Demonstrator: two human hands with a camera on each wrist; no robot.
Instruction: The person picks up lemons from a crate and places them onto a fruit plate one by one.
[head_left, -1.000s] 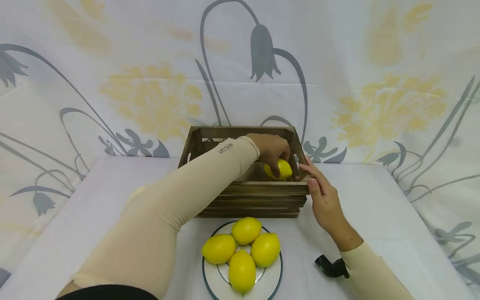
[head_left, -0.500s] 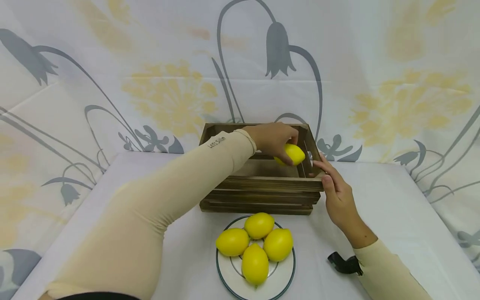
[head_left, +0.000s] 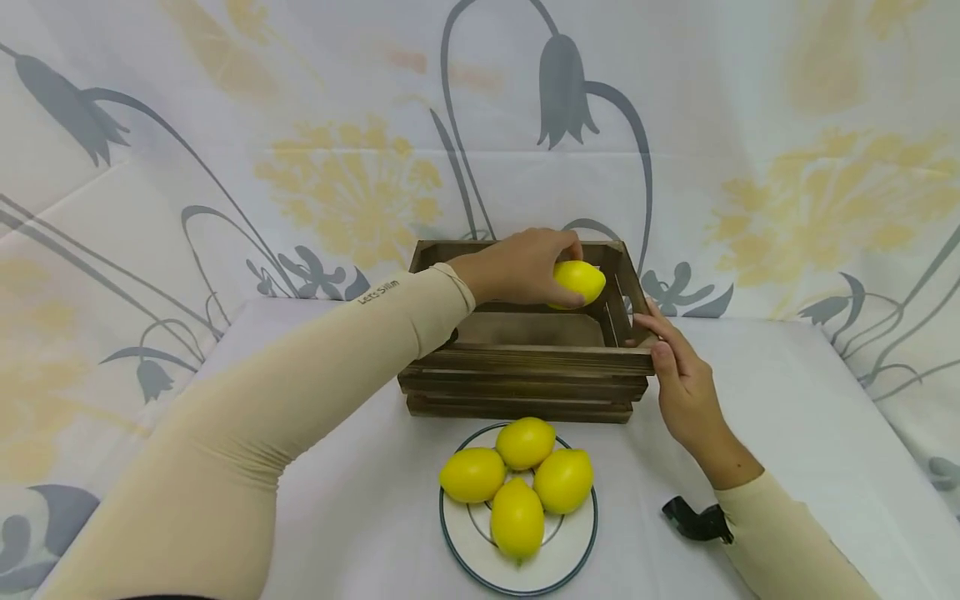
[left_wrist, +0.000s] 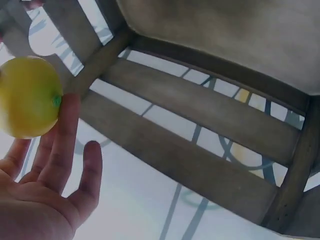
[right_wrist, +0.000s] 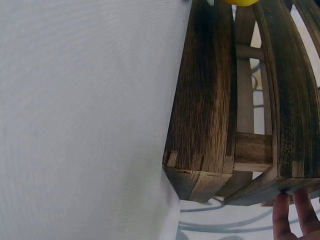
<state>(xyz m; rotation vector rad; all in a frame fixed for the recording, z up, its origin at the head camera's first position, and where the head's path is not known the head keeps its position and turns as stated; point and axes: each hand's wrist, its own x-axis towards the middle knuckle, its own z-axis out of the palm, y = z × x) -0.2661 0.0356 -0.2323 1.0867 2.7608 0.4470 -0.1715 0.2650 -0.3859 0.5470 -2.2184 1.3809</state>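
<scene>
In the head view my left hand pinches a yellow lemon over the right half of a brown slatted wooden crate. Seen from the left wrist, the lemon sits at the fingertips of the hand, with the crate's slats and floor behind it. My right hand grips the crate's right end, thumb on the front corner and fingers at the end wall. The right wrist view has a few fingertips of that hand against the crate's end. No other lemon shows in the visible crate floor.
A white plate with a blue-green rim stands in front of the crate, bearing several lemons. A black curved piece lies by the right sleeve. White cloth covers the table, and a flowered cloth hangs behind.
My left hand has lifted the lemon up from inside the crate to about the height of its far rim. The right hand keeps its hold on the crate. The head view has shifted slightly.
</scene>
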